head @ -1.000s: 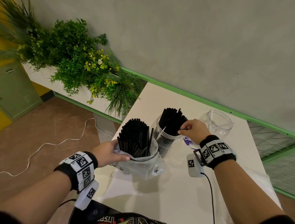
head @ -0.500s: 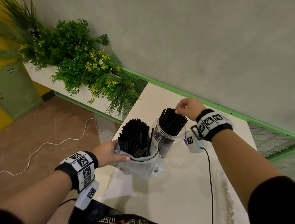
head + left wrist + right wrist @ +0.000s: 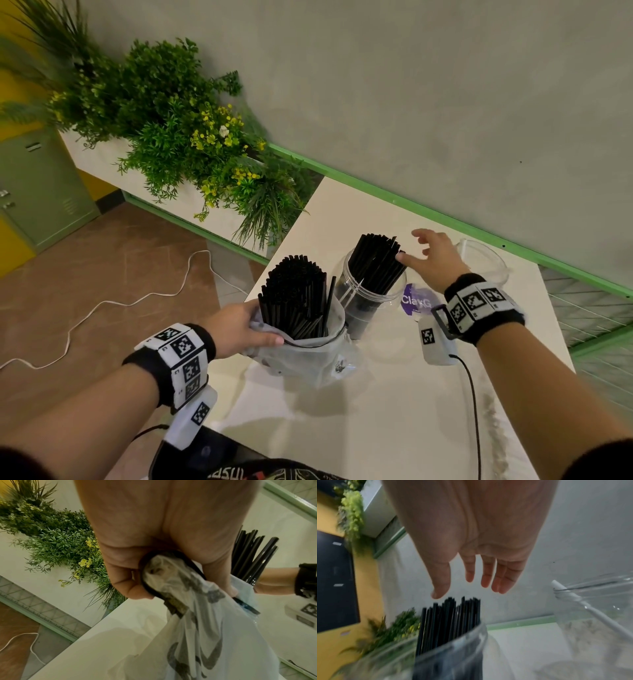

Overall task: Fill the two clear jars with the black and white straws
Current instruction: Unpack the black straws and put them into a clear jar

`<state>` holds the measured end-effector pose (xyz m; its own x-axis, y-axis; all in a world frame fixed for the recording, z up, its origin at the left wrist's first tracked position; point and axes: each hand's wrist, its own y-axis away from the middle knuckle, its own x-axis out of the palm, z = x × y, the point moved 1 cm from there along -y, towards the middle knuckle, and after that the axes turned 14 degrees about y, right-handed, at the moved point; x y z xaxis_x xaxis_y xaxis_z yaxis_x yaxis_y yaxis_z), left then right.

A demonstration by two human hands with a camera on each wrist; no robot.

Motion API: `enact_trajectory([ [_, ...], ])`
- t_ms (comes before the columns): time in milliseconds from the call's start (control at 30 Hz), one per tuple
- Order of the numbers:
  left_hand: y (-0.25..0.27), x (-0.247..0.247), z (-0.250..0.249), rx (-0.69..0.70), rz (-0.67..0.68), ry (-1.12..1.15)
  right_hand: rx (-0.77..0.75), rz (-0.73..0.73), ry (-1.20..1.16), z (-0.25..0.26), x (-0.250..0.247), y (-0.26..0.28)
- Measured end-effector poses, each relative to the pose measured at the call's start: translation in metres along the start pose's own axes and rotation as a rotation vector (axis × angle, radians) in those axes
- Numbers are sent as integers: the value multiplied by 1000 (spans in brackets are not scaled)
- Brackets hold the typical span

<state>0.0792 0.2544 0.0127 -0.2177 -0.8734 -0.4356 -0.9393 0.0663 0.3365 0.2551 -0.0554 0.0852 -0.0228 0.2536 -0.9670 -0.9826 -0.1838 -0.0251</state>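
From the head view, your left hand (image 3: 239,329) gripped the rim of the plastic bag (image 3: 308,356) at lower centre, probably to keep its mouth open and the bundle of black straws (image 3: 294,294) upright. Your right hand (image 3: 431,263) hovered with fingers spread and empty just right of the near jar (image 3: 373,294), whose straws leaned toward the upper right. The second jar (image 3: 483,260) stood behind that hand, close to the green rail. The worktop (image 3: 376,411) lay open toward the bottom of the frame; its left edge ran just beside the bag.

In the left wrist view, your fingers (image 3: 123,577) curled round the bag's bunched top and dark band, so the bag could not slump.

In the right wrist view, your spread fingers (image 3: 488,577) hung above the black tips, touching none. At the right, one white straw (image 3: 573,599) leaned on the second jar's rim.
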Motion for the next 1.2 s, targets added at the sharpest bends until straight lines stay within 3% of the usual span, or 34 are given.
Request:
enact_trajectory([
  [67,0,0,1,10,11,2,-78,58,36,2,11,3],
  [233,-1,1,0,-11,-8,-38,-216,29,143,26,18,-12],
  [367,-3,0,-1,-16,13,-71,-306,130,213,36,27,-24],
  [533,-7,1,3,-1,18,-74,-409,-23,288,42,42,-21],
  [900,-7,0,-4,17,23,-70,-382,-283,269,37,35,-34],
  [1100,-7,-1,-8,12,12,-72,-286,-58,300,30,37,-32],
  [1200,-6,-2,-5,-3,15,-61,-238,-83,319,29,36,-27],
])
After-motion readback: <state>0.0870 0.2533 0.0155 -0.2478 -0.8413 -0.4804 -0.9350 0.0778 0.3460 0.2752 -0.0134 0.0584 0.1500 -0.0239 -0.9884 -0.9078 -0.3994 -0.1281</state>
